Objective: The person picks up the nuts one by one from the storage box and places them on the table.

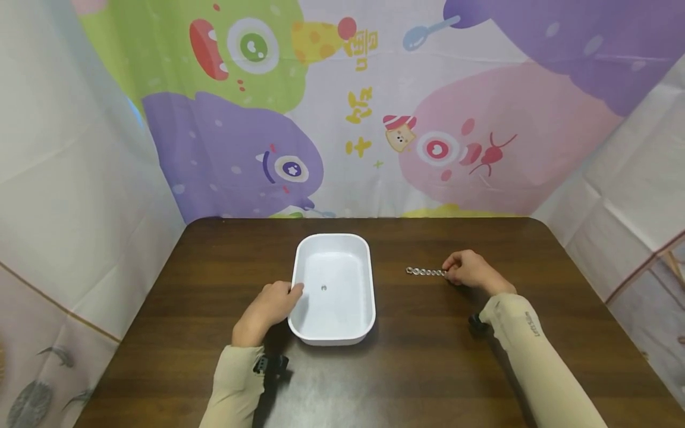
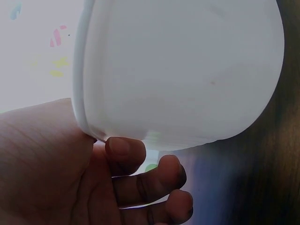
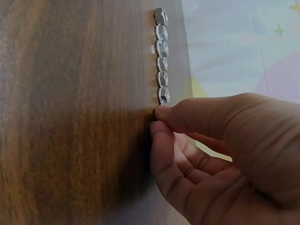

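Several small silver hex nuts [image 1: 425, 271] lie in a straight row on the brown table. At the row's right end is my right hand [image 1: 473, 270]; its thumb and forefinger pinch the end nut, which the fingertips mostly hide in the right wrist view. The other nuts [image 3: 162, 64] stretch away from those fingertips. My left hand [image 1: 270, 306] grips the left wall of a white rectangular tray [image 1: 373, 297], thumb over the rim and fingers curled outside. One nut [image 1: 323, 288] sits on the tray's floor. From the left wrist, the tray's outer side [image 2: 187, 70] fills most of the view.
The dark wooden table [image 1: 407, 368] extends around the tray and the row. Behind its far edge hangs a cartoon-printed curtain [image 1: 369, 190]. Pale cloth sheets [image 1: 80, 148] close off both sides. A black wrist device [image 1: 272, 364] is strapped by the left cuff.
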Action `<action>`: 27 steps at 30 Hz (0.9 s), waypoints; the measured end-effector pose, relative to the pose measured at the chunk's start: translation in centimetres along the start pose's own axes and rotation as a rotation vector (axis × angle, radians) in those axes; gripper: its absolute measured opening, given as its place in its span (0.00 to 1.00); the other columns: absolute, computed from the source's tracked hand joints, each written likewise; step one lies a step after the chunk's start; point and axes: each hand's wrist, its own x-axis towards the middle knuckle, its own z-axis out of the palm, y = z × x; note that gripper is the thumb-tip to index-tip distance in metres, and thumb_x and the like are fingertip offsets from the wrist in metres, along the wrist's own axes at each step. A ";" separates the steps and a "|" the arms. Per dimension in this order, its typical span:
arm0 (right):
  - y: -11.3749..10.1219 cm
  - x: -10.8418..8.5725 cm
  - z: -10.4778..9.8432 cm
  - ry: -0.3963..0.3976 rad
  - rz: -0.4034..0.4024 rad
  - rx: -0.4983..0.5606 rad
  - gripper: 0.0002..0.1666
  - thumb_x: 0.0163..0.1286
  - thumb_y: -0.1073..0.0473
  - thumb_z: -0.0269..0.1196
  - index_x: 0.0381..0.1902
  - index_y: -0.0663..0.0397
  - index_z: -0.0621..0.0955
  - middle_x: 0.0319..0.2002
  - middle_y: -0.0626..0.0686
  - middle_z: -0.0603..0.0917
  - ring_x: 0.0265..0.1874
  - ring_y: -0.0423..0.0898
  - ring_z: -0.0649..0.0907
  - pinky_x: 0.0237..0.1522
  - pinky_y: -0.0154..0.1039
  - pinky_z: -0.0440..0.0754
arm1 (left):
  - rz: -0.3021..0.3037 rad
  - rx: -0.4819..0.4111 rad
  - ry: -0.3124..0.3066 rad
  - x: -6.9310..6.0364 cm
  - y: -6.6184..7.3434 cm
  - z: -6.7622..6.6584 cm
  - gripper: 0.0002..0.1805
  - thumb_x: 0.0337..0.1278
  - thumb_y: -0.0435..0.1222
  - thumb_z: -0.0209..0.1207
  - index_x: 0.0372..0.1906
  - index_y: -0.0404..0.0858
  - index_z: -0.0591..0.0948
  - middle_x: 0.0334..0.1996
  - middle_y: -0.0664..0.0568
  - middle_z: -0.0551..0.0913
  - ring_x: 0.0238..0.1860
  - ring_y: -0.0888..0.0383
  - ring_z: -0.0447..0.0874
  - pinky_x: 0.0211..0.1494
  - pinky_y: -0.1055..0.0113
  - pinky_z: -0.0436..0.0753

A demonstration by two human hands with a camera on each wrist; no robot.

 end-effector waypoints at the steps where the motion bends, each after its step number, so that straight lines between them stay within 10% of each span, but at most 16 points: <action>1: 0.0 0.0 0.0 0.000 0.000 -0.002 0.12 0.64 0.70 0.59 0.45 0.67 0.82 0.32 0.55 0.84 0.29 0.42 0.80 0.33 0.37 0.79 | 0.001 0.001 0.000 0.0 0.0 0.0 0.24 0.77 0.47 0.44 0.35 0.36 0.83 0.29 0.48 0.80 0.34 0.53 0.77 0.42 0.58 0.77; 27: -1.2 -0.9 -0.7 0.055 -0.021 -0.009 0.22 0.74 0.62 0.60 0.60 0.70 0.73 0.35 0.60 0.84 0.28 0.47 0.82 0.33 0.40 0.82 | -0.005 0.006 -0.008 0.2 -0.1 0.1 0.24 0.77 0.48 0.44 0.31 0.37 0.81 0.27 0.48 0.78 0.34 0.52 0.76 0.43 0.58 0.77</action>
